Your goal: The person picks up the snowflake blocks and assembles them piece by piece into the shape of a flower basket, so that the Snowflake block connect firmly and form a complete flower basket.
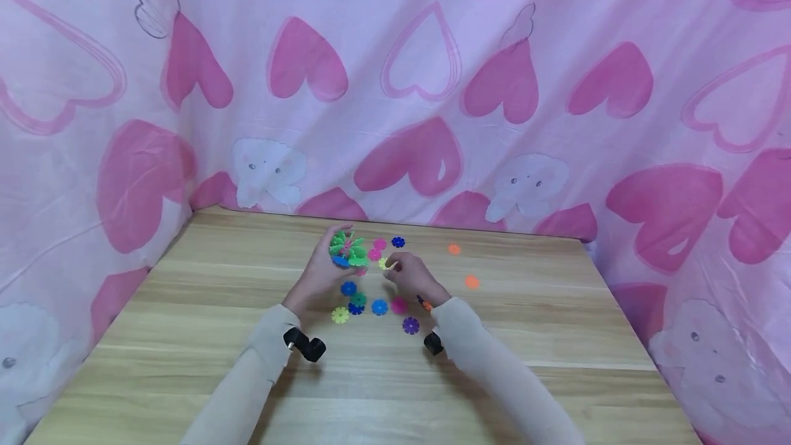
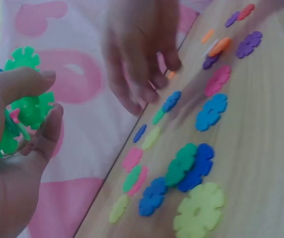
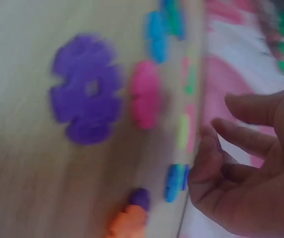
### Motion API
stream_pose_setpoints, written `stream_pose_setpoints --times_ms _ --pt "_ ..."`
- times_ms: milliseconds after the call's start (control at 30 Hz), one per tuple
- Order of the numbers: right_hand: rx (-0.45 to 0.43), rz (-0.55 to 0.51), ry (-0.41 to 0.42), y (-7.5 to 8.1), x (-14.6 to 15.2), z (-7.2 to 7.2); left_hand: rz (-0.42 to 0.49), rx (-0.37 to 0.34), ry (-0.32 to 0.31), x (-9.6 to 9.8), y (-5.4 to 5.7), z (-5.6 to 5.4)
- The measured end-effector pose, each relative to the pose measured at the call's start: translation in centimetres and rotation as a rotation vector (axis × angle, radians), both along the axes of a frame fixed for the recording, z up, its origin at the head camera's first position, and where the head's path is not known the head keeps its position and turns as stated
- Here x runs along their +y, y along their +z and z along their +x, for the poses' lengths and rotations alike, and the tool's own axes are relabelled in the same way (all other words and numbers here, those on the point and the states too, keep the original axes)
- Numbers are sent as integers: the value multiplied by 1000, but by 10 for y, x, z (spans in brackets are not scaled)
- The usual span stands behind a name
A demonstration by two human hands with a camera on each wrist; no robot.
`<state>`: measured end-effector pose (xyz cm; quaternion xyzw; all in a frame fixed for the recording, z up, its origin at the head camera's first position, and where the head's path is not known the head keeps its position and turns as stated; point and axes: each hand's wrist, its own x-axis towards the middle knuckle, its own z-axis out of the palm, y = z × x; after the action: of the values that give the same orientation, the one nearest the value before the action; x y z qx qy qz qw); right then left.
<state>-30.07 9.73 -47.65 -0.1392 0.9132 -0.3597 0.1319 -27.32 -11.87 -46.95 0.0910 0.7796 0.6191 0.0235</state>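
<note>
Fingers and thumb of the left hand are wrapped round the green cluster, holding it up off the wood. Spiky customer, this one: notched discs slotted together, a pink bit at its middle, some blue on the near side, roughly round, so no clear long axis to read. Across from it comes the right hand, raised over the table, fingers loosely bent, thumb well clear of them, and the right wrist view shows nothing pinched there!

What counts, by my reading, is the gap: the cluster lies to the left of those free fingertips and a touch farther out, near but apart, with the left hand the closer one. In the head view a yellow disc shows just beside the right fingertips, pink discs beyond it. Nearer the body, a dark green disc overlaps a dark blue disc, a purple disc sits by the right sleeve, and two orange discs lie well off to the right.

All on a pale, striped wooden table, backed and flanked by pink heart-print cloth.
</note>
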Motion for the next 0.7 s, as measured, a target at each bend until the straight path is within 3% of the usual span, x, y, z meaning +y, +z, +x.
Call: stream_pose_setpoints --times_ms 100,267,400,533,700 --pt "49 68 49 -12 -12 -6 -17 35 -14 -4 3 -1" --pt "94 176 128 -18 -35 -15 -19 121 -51 -10 4 -3" --pt "88 255 136 -19 -44 -19 7 118 -87 -13 3 -2" --pt "38 197 96 -20 -45 -24 -9 100 -101 -14 3 0" --pt "-14 2 53 -16 -38 -22 -19 101 -110 -15 3 3"
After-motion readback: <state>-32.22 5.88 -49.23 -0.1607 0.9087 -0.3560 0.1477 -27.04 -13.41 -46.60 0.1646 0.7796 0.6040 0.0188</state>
